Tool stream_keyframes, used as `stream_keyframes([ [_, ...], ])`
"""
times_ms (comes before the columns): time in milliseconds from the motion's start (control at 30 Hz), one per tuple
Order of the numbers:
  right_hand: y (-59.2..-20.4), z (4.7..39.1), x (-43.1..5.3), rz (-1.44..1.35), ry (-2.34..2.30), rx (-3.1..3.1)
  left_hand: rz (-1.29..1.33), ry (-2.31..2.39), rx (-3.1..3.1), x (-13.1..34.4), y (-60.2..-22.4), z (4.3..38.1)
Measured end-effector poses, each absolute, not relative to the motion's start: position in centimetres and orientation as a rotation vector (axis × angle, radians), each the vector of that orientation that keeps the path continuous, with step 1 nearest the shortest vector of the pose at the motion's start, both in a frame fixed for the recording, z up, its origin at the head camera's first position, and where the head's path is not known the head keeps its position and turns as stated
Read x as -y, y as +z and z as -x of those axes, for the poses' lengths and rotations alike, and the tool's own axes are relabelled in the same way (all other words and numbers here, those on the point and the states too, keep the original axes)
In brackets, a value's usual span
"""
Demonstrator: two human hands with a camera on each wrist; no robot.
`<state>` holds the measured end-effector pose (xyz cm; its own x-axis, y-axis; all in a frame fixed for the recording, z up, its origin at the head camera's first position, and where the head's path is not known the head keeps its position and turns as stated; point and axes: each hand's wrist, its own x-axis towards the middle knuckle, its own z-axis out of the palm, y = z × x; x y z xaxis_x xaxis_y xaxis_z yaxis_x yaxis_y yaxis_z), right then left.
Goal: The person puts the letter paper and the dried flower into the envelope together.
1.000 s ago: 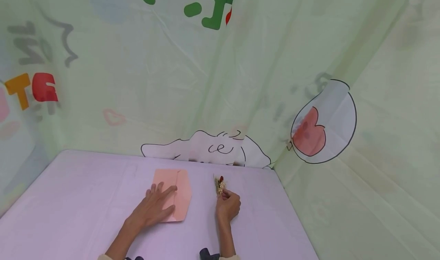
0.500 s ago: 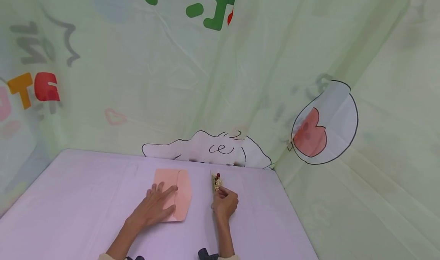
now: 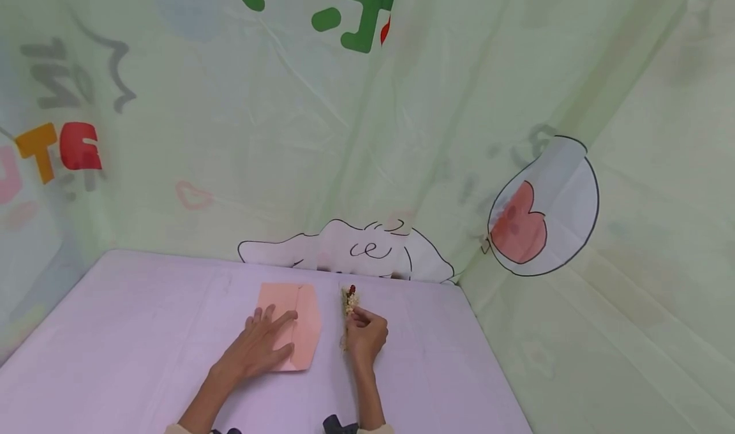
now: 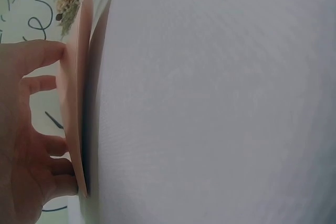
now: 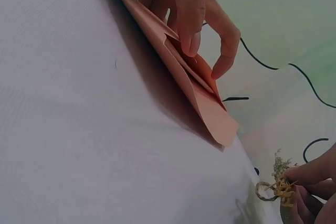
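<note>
A pink envelope (image 3: 307,325) lies on the table with its flap side to the right. My left hand (image 3: 258,346) rests on it with fingers spread. In the right wrist view the envelope's opening (image 5: 194,72) gapes a little, and the left hand's fingertips are at it. To the right of the envelope, my right hand (image 3: 367,339) pinches a small bunch of dried flowers (image 3: 350,299) with cream blossoms, a dark red tip and greenish sprigs. A thin twine loop (image 5: 266,198) shows at its stems. The right fingers hide part of the bunch.
A pale lilac cloth covers the table (image 3: 143,332). Light green printed curtains (image 3: 287,134) stand along the back and the right side, close to the table's edges. Dark wrist mounts (image 3: 339,425) show at the bottom of the head view.
The right hand has moved left with the dried flowers, closer to the envelope. The left hand and the envelope have stayed in place.
</note>
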<state>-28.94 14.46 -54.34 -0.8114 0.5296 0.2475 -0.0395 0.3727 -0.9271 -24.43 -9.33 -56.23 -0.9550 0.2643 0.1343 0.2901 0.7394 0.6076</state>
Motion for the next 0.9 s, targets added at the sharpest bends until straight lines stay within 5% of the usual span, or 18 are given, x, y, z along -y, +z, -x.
stream_keyframes([
  [900,-54.6,28.6,-9.0,0.187,1.533,2.195,0.464,-0.98,2.889,9.2,-56.3,24.7],
])
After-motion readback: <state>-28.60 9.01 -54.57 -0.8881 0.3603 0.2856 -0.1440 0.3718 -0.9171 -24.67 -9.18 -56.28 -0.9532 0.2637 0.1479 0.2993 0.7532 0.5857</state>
